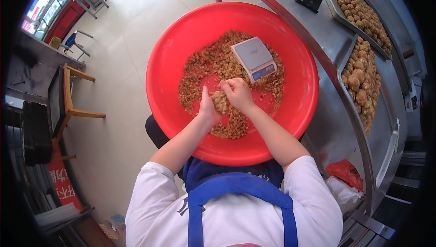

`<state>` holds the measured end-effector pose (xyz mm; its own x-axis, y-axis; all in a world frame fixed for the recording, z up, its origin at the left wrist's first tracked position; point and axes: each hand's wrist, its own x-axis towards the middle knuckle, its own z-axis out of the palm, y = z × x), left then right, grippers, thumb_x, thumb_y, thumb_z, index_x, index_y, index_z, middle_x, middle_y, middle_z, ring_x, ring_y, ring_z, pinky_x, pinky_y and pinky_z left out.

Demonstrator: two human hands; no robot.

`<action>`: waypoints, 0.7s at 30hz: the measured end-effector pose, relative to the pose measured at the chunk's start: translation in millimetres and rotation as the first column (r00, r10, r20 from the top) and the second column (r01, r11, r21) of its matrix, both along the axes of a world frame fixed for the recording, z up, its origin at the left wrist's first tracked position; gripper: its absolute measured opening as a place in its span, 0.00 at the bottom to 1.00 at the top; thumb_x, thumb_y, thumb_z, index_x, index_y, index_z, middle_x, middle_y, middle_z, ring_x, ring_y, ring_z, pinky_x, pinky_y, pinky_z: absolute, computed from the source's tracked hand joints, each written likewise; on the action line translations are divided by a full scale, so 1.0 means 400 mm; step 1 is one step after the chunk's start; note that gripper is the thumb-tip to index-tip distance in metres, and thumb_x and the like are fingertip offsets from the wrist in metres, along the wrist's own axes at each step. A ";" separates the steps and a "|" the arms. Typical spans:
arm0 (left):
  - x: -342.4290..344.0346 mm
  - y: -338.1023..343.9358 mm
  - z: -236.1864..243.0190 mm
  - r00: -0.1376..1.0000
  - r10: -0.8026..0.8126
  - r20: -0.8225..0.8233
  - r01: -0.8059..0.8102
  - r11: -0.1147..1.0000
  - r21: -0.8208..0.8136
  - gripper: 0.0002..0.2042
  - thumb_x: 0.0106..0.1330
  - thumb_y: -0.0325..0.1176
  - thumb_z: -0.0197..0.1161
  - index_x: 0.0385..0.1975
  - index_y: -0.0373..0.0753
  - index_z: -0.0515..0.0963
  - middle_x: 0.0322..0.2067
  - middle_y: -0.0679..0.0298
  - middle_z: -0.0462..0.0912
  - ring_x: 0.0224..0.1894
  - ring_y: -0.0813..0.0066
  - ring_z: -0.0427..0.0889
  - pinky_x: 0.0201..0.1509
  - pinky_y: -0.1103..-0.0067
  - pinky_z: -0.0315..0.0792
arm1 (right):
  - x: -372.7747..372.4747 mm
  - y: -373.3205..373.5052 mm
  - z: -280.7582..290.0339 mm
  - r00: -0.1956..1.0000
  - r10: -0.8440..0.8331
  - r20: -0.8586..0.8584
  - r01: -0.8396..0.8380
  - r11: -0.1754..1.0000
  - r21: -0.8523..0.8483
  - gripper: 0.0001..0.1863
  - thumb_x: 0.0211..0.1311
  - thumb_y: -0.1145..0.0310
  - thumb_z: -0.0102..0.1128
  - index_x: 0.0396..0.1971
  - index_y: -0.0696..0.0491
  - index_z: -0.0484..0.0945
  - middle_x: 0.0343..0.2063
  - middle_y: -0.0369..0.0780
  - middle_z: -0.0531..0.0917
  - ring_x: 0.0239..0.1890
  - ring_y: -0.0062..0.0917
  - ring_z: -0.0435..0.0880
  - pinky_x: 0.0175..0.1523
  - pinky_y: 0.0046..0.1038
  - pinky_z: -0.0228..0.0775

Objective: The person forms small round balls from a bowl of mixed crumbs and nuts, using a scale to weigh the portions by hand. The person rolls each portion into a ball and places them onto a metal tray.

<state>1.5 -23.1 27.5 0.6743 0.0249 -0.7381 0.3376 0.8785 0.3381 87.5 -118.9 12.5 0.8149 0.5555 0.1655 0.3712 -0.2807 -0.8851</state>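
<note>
Fingers of left hand (pixel 209 107) flank crumbly clump (pixel 220 103), apparently steadying it, spread unclear; those of right hand (pixel 238 94) curl at its top, pinch hidden. Loose mix (pixel 234 126) lies around fingers, red basin (pixel 175 42) encircling, presumably catching crumbs; scale (pixel 253 55) beyond right knuckles, likely for easy reach.

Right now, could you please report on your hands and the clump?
Left hand against crumbly clump. Right hand beside it. Scale on loose mix, beyond both.

The left hand (pixel 209 106) is cradling a crumbly clump (pixel 220 103) over the red basin (pixel 165 65), the right hand (pixel 237 93) curling beside it.
</note>
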 end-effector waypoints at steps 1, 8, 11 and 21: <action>0.001 -0.003 0.001 0.992 0.114 0.049 -0.111 0.991 -0.070 0.35 0.65 0.68 0.28 0.56 0.46 0.68 0.50 0.63 0.75 0.53 0.67 0.74 0.54 0.65 0.69 | -0.010 0.003 0.004 0.940 0.022 0.340 -0.049 0.996 0.071 0.12 0.59 0.61 0.56 0.28 0.53 0.83 0.29 0.41 0.82 0.32 0.34 0.79 0.40 0.32 0.72; -0.025 0.017 0.039 0.957 -0.031 0.288 0.108 0.961 -0.255 0.42 0.63 0.70 0.25 0.63 0.41 0.60 0.62 0.58 0.65 0.65 0.62 0.62 0.69 0.62 0.53 | -0.025 0.044 0.026 0.902 0.034 0.431 -0.039 0.999 0.003 0.18 0.57 0.58 0.58 0.12 0.52 0.72 0.16 0.40 0.74 0.22 0.36 0.77 0.27 0.35 0.68; -0.021 0.016 0.049 0.974 0.014 0.224 0.039 0.973 -0.229 0.37 0.62 0.72 0.30 0.56 0.48 0.66 0.60 0.60 0.67 0.62 0.61 0.65 0.66 0.61 0.58 | -0.072 0.039 0.075 0.959 0.089 0.267 -0.083 0.996 -0.030 0.16 0.59 0.55 0.56 0.19 0.51 0.77 0.23 0.40 0.78 0.30 0.36 0.78 0.36 0.36 0.69; -0.010 0.045 -0.102 0.872 0.302 0.384 -0.228 0.947 -0.228 0.27 0.67 0.63 0.40 0.50 0.48 0.69 0.48 0.61 0.75 0.51 0.66 0.75 0.53 0.62 0.71 | -0.112 0.069 0.070 0.868 0.139 0.477 -0.118 0.990 -0.074 0.18 0.56 0.62 0.56 0.46 0.51 0.79 0.48 0.48 0.74 0.56 0.41 0.67 0.60 0.43 0.57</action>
<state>-2.5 -5.2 -13.5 0.9017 0.1454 -0.4073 -0.0518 0.9713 0.2320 42.8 -91.4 40.5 0.5623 0.6644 0.4923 0.7821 -0.2338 -0.5777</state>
